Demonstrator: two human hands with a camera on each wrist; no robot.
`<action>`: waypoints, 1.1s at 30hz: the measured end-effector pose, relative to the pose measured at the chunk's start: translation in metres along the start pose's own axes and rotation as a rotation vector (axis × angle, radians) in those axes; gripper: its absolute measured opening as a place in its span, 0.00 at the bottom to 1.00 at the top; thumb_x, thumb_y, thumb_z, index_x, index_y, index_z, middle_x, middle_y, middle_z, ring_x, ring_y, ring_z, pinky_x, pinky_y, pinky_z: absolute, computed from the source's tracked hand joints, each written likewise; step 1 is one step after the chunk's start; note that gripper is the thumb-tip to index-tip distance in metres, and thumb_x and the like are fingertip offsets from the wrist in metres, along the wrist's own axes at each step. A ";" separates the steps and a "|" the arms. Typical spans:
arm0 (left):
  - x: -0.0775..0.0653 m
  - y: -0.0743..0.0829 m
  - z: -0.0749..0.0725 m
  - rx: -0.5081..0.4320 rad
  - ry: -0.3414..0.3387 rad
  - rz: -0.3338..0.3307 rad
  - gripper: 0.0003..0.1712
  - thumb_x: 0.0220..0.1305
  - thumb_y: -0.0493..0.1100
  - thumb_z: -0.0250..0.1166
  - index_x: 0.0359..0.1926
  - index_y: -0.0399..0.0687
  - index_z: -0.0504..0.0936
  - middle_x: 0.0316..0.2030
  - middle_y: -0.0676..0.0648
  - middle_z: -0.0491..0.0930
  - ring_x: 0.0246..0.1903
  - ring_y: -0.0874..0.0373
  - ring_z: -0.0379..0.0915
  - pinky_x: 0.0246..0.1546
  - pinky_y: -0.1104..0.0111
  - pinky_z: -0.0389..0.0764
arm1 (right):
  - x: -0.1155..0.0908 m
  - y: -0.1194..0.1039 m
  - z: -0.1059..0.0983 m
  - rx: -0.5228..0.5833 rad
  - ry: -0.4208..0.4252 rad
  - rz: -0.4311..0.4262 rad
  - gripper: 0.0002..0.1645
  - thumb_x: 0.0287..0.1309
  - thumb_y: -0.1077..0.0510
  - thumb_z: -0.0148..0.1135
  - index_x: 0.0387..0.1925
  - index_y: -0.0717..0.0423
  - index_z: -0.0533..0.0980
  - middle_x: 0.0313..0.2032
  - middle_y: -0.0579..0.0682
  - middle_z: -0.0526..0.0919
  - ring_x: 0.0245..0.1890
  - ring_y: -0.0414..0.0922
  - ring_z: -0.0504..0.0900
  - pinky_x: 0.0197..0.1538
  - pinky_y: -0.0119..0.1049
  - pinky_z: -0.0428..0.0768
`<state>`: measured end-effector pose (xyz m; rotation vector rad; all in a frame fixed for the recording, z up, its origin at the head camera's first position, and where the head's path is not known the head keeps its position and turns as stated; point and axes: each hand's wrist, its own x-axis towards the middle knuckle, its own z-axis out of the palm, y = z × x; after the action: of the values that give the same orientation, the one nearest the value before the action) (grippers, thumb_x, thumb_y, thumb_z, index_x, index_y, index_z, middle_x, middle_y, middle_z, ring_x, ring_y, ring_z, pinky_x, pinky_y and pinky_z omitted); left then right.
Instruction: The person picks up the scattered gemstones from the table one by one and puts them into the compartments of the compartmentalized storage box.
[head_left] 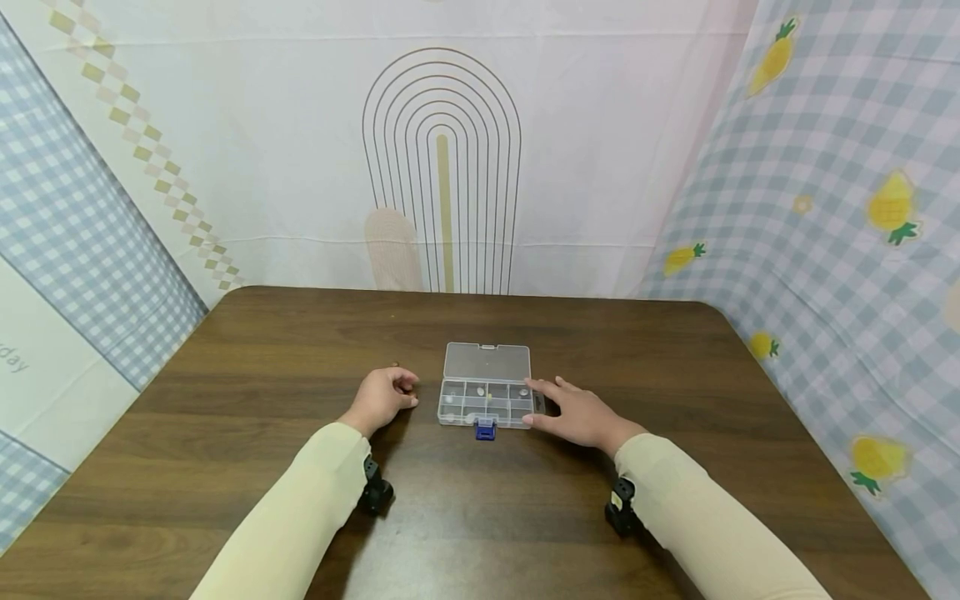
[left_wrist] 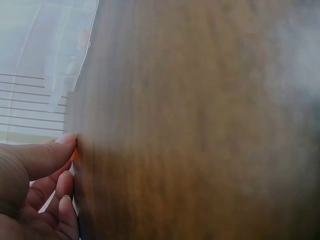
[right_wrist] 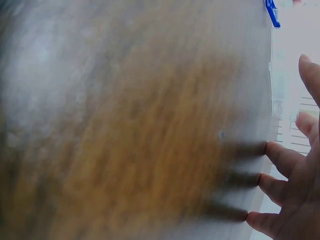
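A clear plastic compartment box (head_left: pixel 487 402) lies on the table with its lid (head_left: pixel 487 362) folded back and a blue latch (head_left: pixel 485 429) at the front. Several tiny pieces, whitish, yellow and dark, sit in its compartments. Left of the box, my left hand (head_left: pixel 384 398) is low over the tabletop, fingers curled. Its thumb and forefinger pinch a small orange thing (left_wrist: pixel 75 153), mostly hidden by the fingers. My right hand (head_left: pixel 577 414) spreads at the box's right end, thumb and forefinger at its side. The other fingertips (right_wrist: pixel 269 146) rest on the table.
The brown wooden table (head_left: pixel 300 333) reaches back to a patterned cloth (head_left: pixel 600 167). Checked cloth with fruit prints (head_left: pixel 825 275) hangs along the right side, and more checked cloth is on the left. A black wrist camera (head_left: pixel 375 490) is strapped to each sleeve.
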<state>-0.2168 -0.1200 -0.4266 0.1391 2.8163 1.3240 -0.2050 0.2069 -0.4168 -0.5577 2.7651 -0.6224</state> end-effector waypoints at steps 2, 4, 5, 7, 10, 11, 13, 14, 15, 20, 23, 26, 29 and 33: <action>0.000 0.001 0.000 0.006 0.001 -0.004 0.15 0.51 0.27 0.70 0.43 0.32 0.83 0.35 0.41 0.81 0.37 0.49 0.78 0.44 0.57 0.78 | 0.000 0.000 0.000 -0.002 0.000 0.001 0.45 0.59 0.28 0.52 0.73 0.38 0.57 0.71 0.52 0.60 0.73 0.59 0.50 0.65 0.68 0.54; 0.000 0.001 0.000 0.009 0.002 -0.006 0.15 0.51 0.27 0.70 0.42 0.32 0.83 0.34 0.41 0.81 0.36 0.50 0.78 0.44 0.58 0.78 | 0.000 0.000 0.000 -0.001 -0.001 0.003 0.45 0.59 0.28 0.52 0.73 0.38 0.57 0.71 0.52 0.60 0.73 0.58 0.50 0.65 0.68 0.54; 0.000 0.002 0.000 0.010 0.003 -0.007 0.14 0.51 0.27 0.70 0.42 0.32 0.83 0.33 0.42 0.81 0.36 0.50 0.77 0.43 0.58 0.78 | 0.000 0.000 0.000 -0.001 -0.001 0.004 0.45 0.59 0.28 0.52 0.73 0.38 0.57 0.71 0.52 0.60 0.73 0.58 0.50 0.65 0.68 0.54; 0.000 0.003 0.000 0.012 0.007 -0.008 0.14 0.51 0.27 0.70 0.42 0.32 0.83 0.32 0.43 0.80 0.35 0.51 0.77 0.43 0.59 0.77 | 0.000 0.000 0.000 -0.001 -0.002 0.004 0.45 0.59 0.28 0.52 0.73 0.38 0.57 0.71 0.52 0.60 0.73 0.58 0.50 0.65 0.68 0.54; 0.000 0.003 0.000 0.023 0.011 0.004 0.13 0.51 0.26 0.70 0.41 0.32 0.83 0.30 0.44 0.80 0.33 0.52 0.77 0.41 0.61 0.77 | 0.000 0.000 0.000 -0.001 -0.002 0.002 0.45 0.59 0.28 0.52 0.73 0.38 0.57 0.71 0.52 0.60 0.73 0.58 0.50 0.65 0.68 0.53; 0.000 0.003 0.000 0.027 0.012 0.007 0.13 0.51 0.26 0.70 0.40 0.32 0.83 0.30 0.44 0.80 0.33 0.52 0.77 0.41 0.62 0.77 | 0.000 0.000 0.000 -0.002 -0.002 0.002 0.45 0.59 0.28 0.52 0.73 0.38 0.57 0.71 0.52 0.60 0.73 0.58 0.50 0.65 0.68 0.54; 0.000 0.003 0.000 0.033 0.012 0.015 0.12 0.51 0.27 0.69 0.40 0.32 0.83 0.30 0.44 0.80 0.33 0.52 0.77 0.41 0.62 0.77 | 0.000 0.000 0.000 -0.002 -0.003 0.001 0.45 0.59 0.28 0.52 0.73 0.38 0.57 0.71 0.52 0.60 0.73 0.58 0.50 0.65 0.68 0.54; 0.000 0.003 0.000 0.037 0.011 0.021 0.12 0.52 0.27 0.69 0.40 0.32 0.83 0.30 0.44 0.80 0.33 0.52 0.77 0.41 0.61 0.77 | 0.000 0.000 0.000 -0.003 -0.003 0.002 0.45 0.59 0.28 0.52 0.73 0.38 0.57 0.71 0.52 0.60 0.73 0.58 0.50 0.65 0.68 0.54; 0.000 0.003 0.000 0.038 0.012 0.021 0.12 0.52 0.27 0.69 0.40 0.32 0.83 0.30 0.44 0.80 0.33 0.52 0.77 0.41 0.61 0.77 | 0.000 0.000 0.000 -0.004 -0.002 0.001 0.45 0.59 0.28 0.52 0.73 0.38 0.57 0.71 0.52 0.60 0.73 0.58 0.50 0.65 0.68 0.54; -0.001 0.003 0.001 0.049 0.013 0.043 0.11 0.52 0.27 0.69 0.39 0.32 0.83 0.29 0.44 0.81 0.34 0.51 0.78 0.42 0.60 0.77 | 0.000 0.000 0.000 -0.004 0.000 -0.003 0.45 0.60 0.28 0.52 0.73 0.39 0.57 0.71 0.52 0.60 0.73 0.59 0.50 0.65 0.68 0.53; -0.001 0.002 0.002 0.046 0.015 0.046 0.10 0.52 0.26 0.69 0.38 0.32 0.83 0.30 0.43 0.81 0.35 0.50 0.78 0.42 0.60 0.78 | -0.001 0.001 0.001 -0.005 0.000 -0.002 0.45 0.60 0.28 0.52 0.73 0.39 0.57 0.71 0.52 0.60 0.73 0.59 0.50 0.65 0.69 0.53; 0.000 0.001 0.003 0.037 0.020 0.043 0.10 0.53 0.26 0.68 0.38 0.32 0.83 0.30 0.43 0.82 0.35 0.50 0.78 0.43 0.60 0.78 | -0.001 0.001 0.001 -0.006 -0.001 0.002 0.45 0.60 0.27 0.52 0.73 0.39 0.57 0.72 0.52 0.59 0.73 0.58 0.50 0.65 0.69 0.52; 0.001 -0.002 0.003 0.034 0.030 0.039 0.09 0.53 0.27 0.68 0.38 0.32 0.83 0.30 0.43 0.82 0.36 0.49 0.78 0.43 0.60 0.78 | 0.000 0.001 0.001 -0.005 -0.001 0.003 0.45 0.60 0.27 0.52 0.73 0.38 0.57 0.72 0.52 0.59 0.73 0.58 0.49 0.65 0.69 0.52; 0.002 -0.005 0.003 0.021 0.039 0.041 0.09 0.53 0.27 0.68 0.38 0.32 0.83 0.30 0.43 0.82 0.36 0.49 0.78 0.42 0.59 0.78 | 0.001 0.000 0.001 -0.004 -0.001 0.006 0.45 0.59 0.27 0.52 0.73 0.38 0.57 0.72 0.52 0.59 0.73 0.58 0.49 0.65 0.68 0.52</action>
<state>-0.2185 -0.1210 -0.4322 0.1740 2.8758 1.3191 -0.2052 0.2066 -0.4181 -0.5507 2.7664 -0.6160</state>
